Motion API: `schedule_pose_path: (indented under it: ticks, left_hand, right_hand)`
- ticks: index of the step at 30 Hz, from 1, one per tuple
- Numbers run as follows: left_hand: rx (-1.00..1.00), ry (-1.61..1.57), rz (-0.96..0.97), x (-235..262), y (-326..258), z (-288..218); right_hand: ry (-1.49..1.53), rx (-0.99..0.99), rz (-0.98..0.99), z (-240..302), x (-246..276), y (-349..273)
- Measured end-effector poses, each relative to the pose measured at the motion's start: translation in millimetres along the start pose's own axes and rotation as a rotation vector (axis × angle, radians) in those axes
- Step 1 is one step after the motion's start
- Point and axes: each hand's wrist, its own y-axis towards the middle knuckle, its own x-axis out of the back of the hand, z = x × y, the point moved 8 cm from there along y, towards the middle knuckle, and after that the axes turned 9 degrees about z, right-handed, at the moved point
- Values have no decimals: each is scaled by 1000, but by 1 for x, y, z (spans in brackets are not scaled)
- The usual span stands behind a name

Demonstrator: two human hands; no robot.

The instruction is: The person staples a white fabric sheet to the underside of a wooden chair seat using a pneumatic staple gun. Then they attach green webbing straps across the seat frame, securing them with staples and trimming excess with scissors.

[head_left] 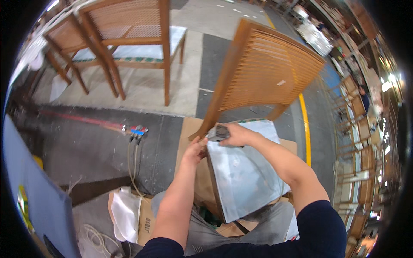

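Note:
A wooden chair (211, 103) with a slatted, woven-looking back stands before me, its seat spread with a white sheet cover (241, 185). At the seat's back left corner, my right hand (236, 134) is closed around a grey and dark hand tool (219, 133), whose exact kind I cannot make out. The tool's front end is close to the corner by the back post. My left hand (196, 150) is closed at that same corner, just left of the tool. Whatever its fingers pinch there is hidden.
Two more cane-backed chairs (140, 60) stand at the far left. Red and blue air fittings (137, 131) with hoses lie on the dark floor. Cardboard (185, 129) lies under the chair, and a box with white sheeting (125, 215) sits at lower left. Chairs (357, 163) line the right.

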Motion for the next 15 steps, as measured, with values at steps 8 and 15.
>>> schedule_pose_path:
  ticks: [8, 15]
  left_hand:
    - [21, 61, 83, 3, 1, -23]
    - [-130, 320, 183, -40, -13, -12]
  right_hand:
    - [52, -115, -409, -31, 37, -154]
    - [614, -815, -782, -87, 21, -485]
